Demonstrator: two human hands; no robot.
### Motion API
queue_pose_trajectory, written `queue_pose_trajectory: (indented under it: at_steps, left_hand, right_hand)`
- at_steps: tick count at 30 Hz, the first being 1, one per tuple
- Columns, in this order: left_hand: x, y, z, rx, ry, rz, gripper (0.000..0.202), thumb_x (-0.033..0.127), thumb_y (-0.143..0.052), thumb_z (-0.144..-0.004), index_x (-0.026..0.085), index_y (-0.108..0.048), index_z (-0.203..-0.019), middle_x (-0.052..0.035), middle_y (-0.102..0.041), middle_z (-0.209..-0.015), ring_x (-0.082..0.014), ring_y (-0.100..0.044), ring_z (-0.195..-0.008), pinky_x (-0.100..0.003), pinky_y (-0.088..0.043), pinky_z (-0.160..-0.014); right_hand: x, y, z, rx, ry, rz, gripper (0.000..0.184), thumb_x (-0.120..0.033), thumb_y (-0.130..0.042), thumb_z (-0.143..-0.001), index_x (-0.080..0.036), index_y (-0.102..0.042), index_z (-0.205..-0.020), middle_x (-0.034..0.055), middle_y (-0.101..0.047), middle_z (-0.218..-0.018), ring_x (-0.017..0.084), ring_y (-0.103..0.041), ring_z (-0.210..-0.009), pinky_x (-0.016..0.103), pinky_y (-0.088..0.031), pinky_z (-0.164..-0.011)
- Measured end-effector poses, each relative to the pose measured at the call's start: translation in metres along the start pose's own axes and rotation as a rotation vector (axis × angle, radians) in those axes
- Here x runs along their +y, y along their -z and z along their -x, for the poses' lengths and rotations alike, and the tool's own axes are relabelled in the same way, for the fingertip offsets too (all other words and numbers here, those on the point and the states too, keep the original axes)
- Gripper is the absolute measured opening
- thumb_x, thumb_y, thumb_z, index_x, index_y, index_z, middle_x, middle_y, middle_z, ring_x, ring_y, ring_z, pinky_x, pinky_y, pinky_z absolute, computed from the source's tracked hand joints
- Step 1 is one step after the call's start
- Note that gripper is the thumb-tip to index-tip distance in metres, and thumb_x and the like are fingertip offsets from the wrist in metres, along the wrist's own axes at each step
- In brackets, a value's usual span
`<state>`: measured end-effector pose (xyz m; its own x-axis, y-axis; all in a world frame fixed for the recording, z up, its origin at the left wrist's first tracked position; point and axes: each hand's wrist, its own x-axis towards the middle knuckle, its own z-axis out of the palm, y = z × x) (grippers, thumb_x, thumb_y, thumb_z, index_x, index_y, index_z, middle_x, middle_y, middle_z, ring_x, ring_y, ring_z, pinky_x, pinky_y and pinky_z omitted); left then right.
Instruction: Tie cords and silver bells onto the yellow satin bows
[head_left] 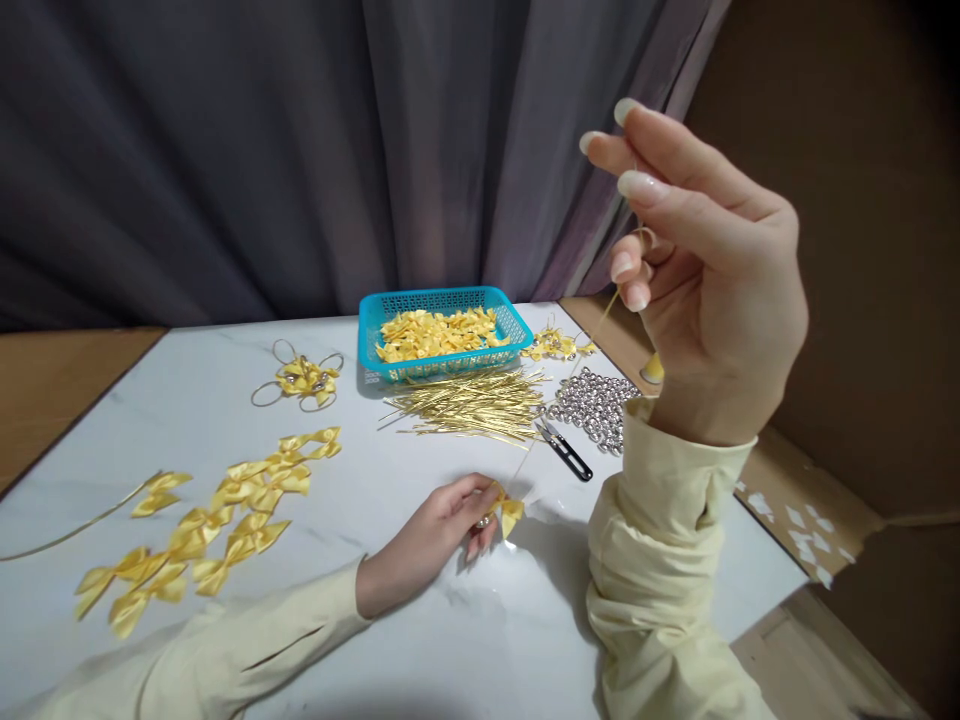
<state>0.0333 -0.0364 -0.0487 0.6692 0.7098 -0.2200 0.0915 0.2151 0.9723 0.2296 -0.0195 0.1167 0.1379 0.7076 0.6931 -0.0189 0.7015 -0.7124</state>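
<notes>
My left hand (454, 515) is closed low over the table, pinching a yellow ribbon bow (512, 512) with a silvery bead beside it. From the bow a thin yellow thread (607, 308) runs up to my right hand (712, 250), raised high at the right. The right thumb and fingers are drawn together, and the thread passes among them; whether a needle is at its end is too small to tell. Below the thread lie black-handled thread snips (566, 452), near a pile of silver beads (596, 400). Several loose yellow bows (191, 535) lie left of my left hand.
A blue basket (450, 365) of yellow bows stands at the back, behind gold wire strips (472, 405). Finished-looking bow clusters sit left (307, 380) and right (555, 345) of it. One bow on a cord (82, 525) lies far left. A grey curtain (300, 150) hangs behind the table.
</notes>
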Motion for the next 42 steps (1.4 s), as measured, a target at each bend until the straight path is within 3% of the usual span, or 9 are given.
queue_pose_trajectory:
  at_steps: [5,12,18,30,35,42]
  left_hand:
    - [-0.002,0.002,0.000,-0.067,0.081,0.109,0.032,0.044,-0.045,-0.089,0.017,-0.048,-0.073,0.0022,-0.055,-0.050,-0.0099,-0.048,-0.041,-0.022,-0.038,-0.044]
    - [0.004,0.000,0.002,-0.123,0.141,0.183,0.036,0.046,-0.041,-0.090,0.014,-0.051,-0.076,-0.0094,-0.068,-0.066,-0.0157,-0.062,-0.052,-0.026,-0.044,-0.052]
    - [0.004,-0.001,0.003,-0.129,0.130,0.171,0.034,0.045,-0.043,-0.089,0.014,-0.054,-0.083,-0.0087,-0.067,-0.069,-0.0183,-0.063,-0.057,-0.029,-0.044,-0.056]
    - [0.001,-0.001,0.003,-0.134,0.112,0.128,0.030,0.039,-0.042,-0.091,0.014,-0.053,-0.078,-0.0060,-0.065,-0.069,-0.0160,-0.061,-0.059,-0.029,-0.043,-0.062]
    - [0.001,-0.002,0.004,-0.140,0.095,0.101,0.031,0.039,-0.043,-0.091,0.014,-0.054,-0.077,-0.0047,-0.064,-0.068,-0.0159,-0.061,-0.059,-0.030,-0.044,-0.062]
    - [0.000,-0.001,0.004,-0.090,0.048,0.072,0.031,0.038,-0.043,-0.091,0.014,-0.057,-0.080,-0.0042,-0.064,-0.066,-0.0150,-0.060,-0.059,-0.028,-0.043,-0.060]
  right_hand:
    - [0.000,0.001,-0.001,0.004,-0.003,0.000,0.031,-0.002,-0.049,-0.082,-0.022,-0.070,-0.094,-0.0031,-0.068,-0.100,0.002,-0.061,-0.050,0.008,-0.049,-0.038]
    - [0.000,0.001,-0.002,0.025,-0.011,0.017,0.032,-0.003,-0.049,-0.082,-0.025,-0.072,-0.090,-0.0039,-0.069,-0.099,0.003,-0.061,-0.050,0.010,-0.048,-0.037]
    - [0.002,0.003,-0.003,0.027,-0.004,0.053,0.033,-0.005,-0.049,-0.082,-0.028,-0.071,-0.089,-0.0076,-0.069,-0.097,0.003,-0.062,-0.052,0.009,-0.046,-0.037]
    - [0.018,0.016,-0.010,0.109,-0.033,-0.018,0.029,-0.001,-0.053,-0.078,-0.022,-0.071,-0.088,0.0004,-0.070,-0.096,0.005,-0.061,-0.051,0.012,-0.047,-0.038]
    - [0.033,0.026,-0.016,0.179,-0.092,-0.020,0.024,-0.001,-0.058,-0.075,-0.014,-0.069,-0.092,0.0065,-0.070,-0.097,0.006,-0.063,-0.050,0.014,-0.046,-0.037]
    - [0.053,0.045,-0.020,0.198,-0.174,0.066,0.020,-0.007,-0.063,-0.073,-0.022,-0.068,-0.085,0.0008,-0.070,-0.096,0.008,-0.064,-0.055,0.016,-0.046,-0.040]
